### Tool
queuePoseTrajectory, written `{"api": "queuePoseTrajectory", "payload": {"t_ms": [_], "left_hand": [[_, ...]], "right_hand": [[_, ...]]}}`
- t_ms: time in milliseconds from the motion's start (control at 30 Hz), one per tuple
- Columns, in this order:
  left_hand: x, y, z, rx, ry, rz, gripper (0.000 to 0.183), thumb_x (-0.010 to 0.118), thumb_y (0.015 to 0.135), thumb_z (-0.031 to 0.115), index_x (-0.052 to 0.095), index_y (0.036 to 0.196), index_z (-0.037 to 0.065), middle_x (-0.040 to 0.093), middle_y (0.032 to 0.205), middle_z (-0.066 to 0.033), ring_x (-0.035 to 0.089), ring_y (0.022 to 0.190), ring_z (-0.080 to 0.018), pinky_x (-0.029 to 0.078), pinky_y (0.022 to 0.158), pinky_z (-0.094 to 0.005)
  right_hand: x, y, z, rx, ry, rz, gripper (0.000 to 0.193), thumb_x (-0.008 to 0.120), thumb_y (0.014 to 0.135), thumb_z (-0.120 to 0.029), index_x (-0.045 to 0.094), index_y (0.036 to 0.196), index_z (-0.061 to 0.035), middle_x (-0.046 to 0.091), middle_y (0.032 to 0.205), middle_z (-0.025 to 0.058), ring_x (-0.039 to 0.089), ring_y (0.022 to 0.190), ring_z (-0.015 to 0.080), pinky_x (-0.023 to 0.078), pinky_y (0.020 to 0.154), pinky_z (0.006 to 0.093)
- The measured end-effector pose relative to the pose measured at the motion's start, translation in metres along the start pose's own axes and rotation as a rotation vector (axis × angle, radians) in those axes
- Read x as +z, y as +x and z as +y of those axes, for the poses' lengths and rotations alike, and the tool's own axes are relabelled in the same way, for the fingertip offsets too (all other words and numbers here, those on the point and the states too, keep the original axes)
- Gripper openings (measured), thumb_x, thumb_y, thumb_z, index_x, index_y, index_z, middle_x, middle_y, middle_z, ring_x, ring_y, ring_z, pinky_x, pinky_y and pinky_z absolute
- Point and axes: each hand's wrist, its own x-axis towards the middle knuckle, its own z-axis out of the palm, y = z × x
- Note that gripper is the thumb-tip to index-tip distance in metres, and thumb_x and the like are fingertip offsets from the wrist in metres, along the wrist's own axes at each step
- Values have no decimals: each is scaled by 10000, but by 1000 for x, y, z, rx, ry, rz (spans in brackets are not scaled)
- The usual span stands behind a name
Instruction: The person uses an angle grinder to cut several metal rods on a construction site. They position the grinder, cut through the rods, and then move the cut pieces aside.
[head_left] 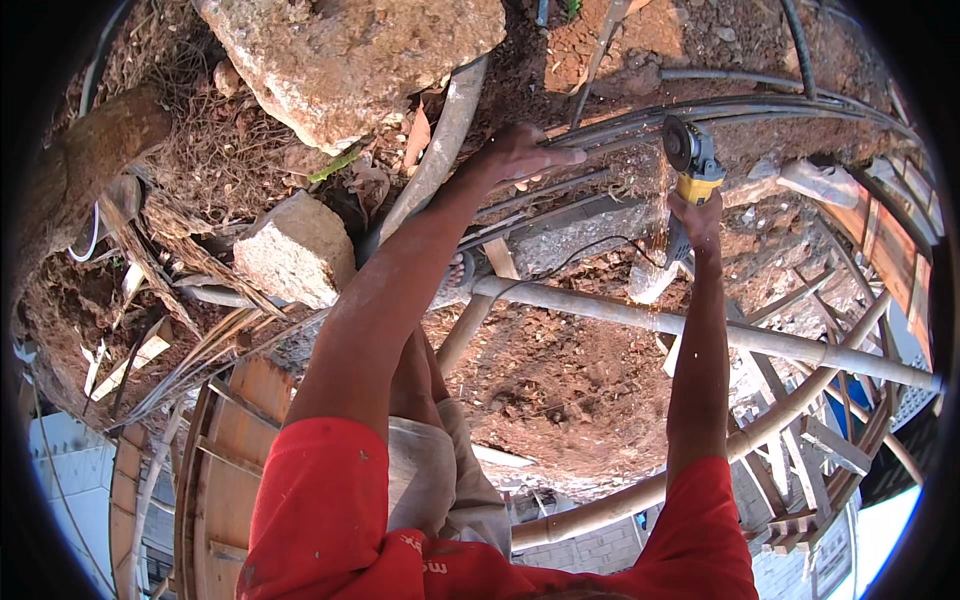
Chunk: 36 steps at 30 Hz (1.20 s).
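Observation:
In my right hand (697, 218) is a yellow and black angle grinder (698, 187), its fingers wrapped round the body. The grinder's dark disc (681, 145) meets a bundle of long steel rods (745, 107), and sparks spray down from there towards a bamboo pole. My left hand (522, 157) grips the same bundle farther left, its thumb lying along the rods; its other fingers are partly hidden. A black power cord (580, 248) runs from the grinder's rear across to the left.
Large rocks (350, 60) and a smaller stone block (295, 250) lie left on reddish soil. Bamboo poles (600, 303) cross in front of my body. Wooden boards (245, 430) stand lower left; broken timber (815, 460) and an orange-brown plank (880, 245) are at right.

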Motion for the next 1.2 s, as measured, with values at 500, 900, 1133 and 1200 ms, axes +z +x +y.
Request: {"api": "queuePoseTrajectory", "payload": {"t_ms": [500, 900, 1133, 1200], "left_hand": [[3, 2, -3, -43, -30, -17, 890, 749, 662, 847, 769, 978, 15, 733, 856, -162, 734, 871, -296, 562, 816, -427], [1, 0, -1, -56, -19, -26, 926, 748, 654, 850, 745, 964, -23, 715, 927, -214, 717, 945, -345, 556, 832, -464], [3, 6, -5, -30, -12, -41, 951, 736, 651, 865, 759, 993, -21, 708, 943, -217, 709, 941, -342, 554, 824, -463], [3, 6, -5, -34, -16, -54, 959, 734, 651, 867, 760, 1018, -19, 713, 960, -221, 714, 952, -345, 554, 832, -468]], "right_hand": [[4, -7, -16, -11, 115, 4, 363, 775, 768, -10, 589, 1078, -48, 630, 865, -2, 595, 707, 91, 485, 598, 259], [6, -14, -33, -12, 90, 1, 308, 788, 755, -58, 622, 1014, -42, 645, 844, 3, 594, 715, 92, 479, 628, 256], [-2, -11, -19, -9, 48, -35, 300, 794, 767, -51, 635, 1021, -38, 665, 850, 11, 602, 692, 99, 488, 612, 259], [-3, -11, -17, -6, 63, -45, 287, 792, 768, -52, 636, 1009, -39, 660, 837, 8, 600, 684, 98, 488, 607, 261]]}}
